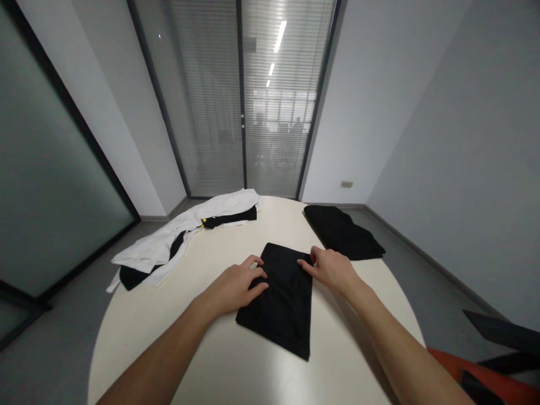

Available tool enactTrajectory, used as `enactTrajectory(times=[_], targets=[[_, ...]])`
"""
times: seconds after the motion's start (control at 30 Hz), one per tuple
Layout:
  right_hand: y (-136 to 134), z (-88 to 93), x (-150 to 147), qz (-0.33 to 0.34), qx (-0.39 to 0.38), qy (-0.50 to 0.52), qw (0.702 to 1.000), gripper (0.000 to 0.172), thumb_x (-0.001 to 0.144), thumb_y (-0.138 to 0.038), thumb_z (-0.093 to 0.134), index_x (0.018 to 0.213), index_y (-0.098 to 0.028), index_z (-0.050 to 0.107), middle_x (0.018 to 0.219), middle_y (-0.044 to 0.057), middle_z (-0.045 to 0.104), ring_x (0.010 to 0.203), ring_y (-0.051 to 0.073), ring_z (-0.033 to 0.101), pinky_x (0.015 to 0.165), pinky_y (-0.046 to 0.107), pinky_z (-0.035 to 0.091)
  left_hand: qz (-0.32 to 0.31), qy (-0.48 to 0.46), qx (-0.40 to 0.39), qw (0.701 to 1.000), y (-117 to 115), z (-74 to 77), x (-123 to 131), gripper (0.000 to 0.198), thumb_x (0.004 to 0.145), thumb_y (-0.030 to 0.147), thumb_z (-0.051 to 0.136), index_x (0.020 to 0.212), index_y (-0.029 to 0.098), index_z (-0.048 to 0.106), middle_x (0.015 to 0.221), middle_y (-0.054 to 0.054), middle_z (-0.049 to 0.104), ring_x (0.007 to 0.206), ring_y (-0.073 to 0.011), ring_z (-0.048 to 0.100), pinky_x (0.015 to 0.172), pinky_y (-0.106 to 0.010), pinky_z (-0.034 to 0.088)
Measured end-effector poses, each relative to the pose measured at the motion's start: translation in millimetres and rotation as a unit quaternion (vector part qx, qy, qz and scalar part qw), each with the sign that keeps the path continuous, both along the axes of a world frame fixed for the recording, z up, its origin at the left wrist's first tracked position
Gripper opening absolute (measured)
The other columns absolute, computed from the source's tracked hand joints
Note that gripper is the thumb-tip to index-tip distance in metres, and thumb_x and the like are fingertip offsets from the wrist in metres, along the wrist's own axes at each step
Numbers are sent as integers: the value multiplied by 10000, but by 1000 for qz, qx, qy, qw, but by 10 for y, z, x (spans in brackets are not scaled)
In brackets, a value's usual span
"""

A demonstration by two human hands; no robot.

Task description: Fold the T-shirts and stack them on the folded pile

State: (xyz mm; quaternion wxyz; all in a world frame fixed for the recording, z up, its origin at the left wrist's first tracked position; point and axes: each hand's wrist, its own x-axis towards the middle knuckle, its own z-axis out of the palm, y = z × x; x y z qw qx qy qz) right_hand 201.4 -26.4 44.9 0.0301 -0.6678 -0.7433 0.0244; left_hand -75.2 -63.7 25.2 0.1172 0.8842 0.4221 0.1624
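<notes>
A folded black garment [283, 304] lies in the middle of a round cream table [236, 365]. My left hand [238, 284] rests on the garment's left edge, fingers stretched flat across the cloth. On the upper right corner of the same garment lies my right hand [331, 269], its fingers extended and pressing down. Neither hand grips anything.
A pile of white and black clothes [181, 239] hangs over the table's far left edge. Another folded black garment [343, 232] lies at the far right. An orange chair [485, 377] stands at the lower right. Glass doors with blinds [242, 101] are behind the table.
</notes>
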Motion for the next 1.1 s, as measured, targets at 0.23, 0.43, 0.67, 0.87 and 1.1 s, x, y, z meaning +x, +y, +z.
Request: enactTrajectory(times=[0.23, 0.43, 0.67, 0.87, 1.1], targets=[[34, -109, 90, 9, -102, 68, 992, 630, 857, -763, 484, 759, -178, 695, 831, 136, 739, 764, 265, 696, 620, 304, 427, -66, 5, 30, 997, -77, -39, 165, 456, 875, 443, 683, 1293, 270, 629, 1410, -94, 522, 1301, -305, 496, 1100, -485, 416], [175, -291, 75, 21, -33, 163, 986, 429, 926, -600, 532, 883, -208, 702, 836, 64, 748, 773, 198, 688, 669, 262, 446, -94, 7, -14, 995, -158, -161, 296, 614, 972, 516, 499, 1538, 323, 360, 1643, -68, 270, 1522, -366, 160, 1198, -644, 175], [4, -44, 5, -52, -104, 90, 989, 708, 867, -791, 409, 752, -177, 742, 850, 170, 752, 840, 314, 714, 687, 348, 470, -67, 0, -5, 998, -192, -264, 413, 731, 934, 527, 554, 1565, 258, 300, 1653, -102, 230, 1534, -370, 73, 1207, -668, 80], [74, -210, 8, -16, -68, 99, 993, 333, 920, -499, 572, 884, -197, 707, 901, 103, 755, 834, 236, 703, 659, 288, 430, -85, -14, -20, 996, -186, -254, 420, 621, 976, 469, 498, 1540, 255, 349, 1648, -90, 252, 1535, -340, 112, 1215, -653, 107], [106, -239, 5, -55, -16, 88, 994, 376, 978, -526, 459, 987, -201, 647, 978, 118, 744, 885, 257, 706, 702, 315, 462, -75, -5, 2, 997, -141, -286, 395, 622, 971, 419, 523, 1547, 275, 338, 1649, -87, 249, 1534, -328, 133, 1223, -609, 153]])
